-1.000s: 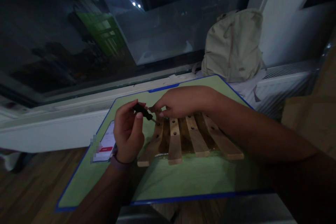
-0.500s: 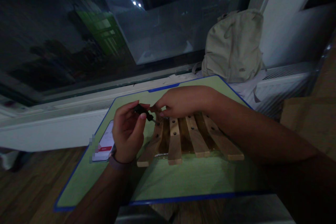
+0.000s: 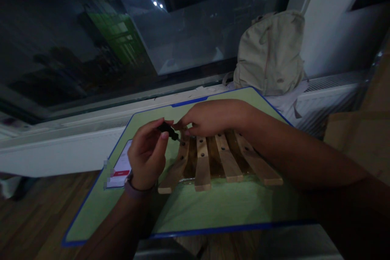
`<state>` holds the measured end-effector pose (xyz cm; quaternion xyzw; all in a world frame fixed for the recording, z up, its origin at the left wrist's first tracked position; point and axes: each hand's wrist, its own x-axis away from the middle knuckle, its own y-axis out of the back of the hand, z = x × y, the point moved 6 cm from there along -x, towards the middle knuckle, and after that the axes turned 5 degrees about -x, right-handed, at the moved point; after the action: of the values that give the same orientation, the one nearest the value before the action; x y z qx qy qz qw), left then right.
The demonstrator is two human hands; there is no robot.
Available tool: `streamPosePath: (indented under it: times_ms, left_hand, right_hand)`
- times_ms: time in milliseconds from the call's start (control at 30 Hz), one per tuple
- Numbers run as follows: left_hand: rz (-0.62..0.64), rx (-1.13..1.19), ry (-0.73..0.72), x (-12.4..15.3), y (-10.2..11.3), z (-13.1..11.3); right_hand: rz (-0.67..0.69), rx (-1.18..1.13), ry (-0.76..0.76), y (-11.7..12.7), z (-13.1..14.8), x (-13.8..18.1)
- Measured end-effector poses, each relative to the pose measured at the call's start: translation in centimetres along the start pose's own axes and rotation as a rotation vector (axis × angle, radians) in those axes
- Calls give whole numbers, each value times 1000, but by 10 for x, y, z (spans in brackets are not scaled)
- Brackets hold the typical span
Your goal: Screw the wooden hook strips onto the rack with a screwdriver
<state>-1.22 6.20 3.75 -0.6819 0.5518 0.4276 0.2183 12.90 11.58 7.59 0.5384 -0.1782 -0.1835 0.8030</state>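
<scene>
From here I can see the left hand (image 3: pixel 146 154) with its fingers (image 3: pixel 164 135) closed on a black-handled screwdriver (image 3: pixel 167 130), its tip just at a wooden slat panel (image 3: pixel 219 158) on a green cutting mat (image 3: pixel 225 207). In this dim view, the right hand's (image 3: pixel 213 118) fingers (image 3: pixel 186 130) seem loosely curled, touching the panel's nearest slat.

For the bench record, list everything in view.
screwdriver: 1, black handle, in left hand, tip by the slats
slats: 4, light wood, drilled, on the mat
mat: 1, green, blue border, under the slats
phone: 1, white and red screen, mat's left side
backpack: 1, beige, beyond the mat
radiator: 1, white, below the window
window: 1, dark, reflecting lights, far side
floor: 1, brown wood, lower left
wristband: 1, greyish purple, left wrist
left hand: 1, holding the screwdriver
right hand: 1, nearest the slats' far ends
</scene>
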Motion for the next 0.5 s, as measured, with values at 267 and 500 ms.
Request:
streamPosePath:
  times_ms: [267,500]
  left_hand:
    - [-72,-90,23,-1,6,4]
    - [24,-11,66,0,-1,3]
  right_hand:
    - [5,18,54,1,2,1]
    - [10,26,32,0,1,0]
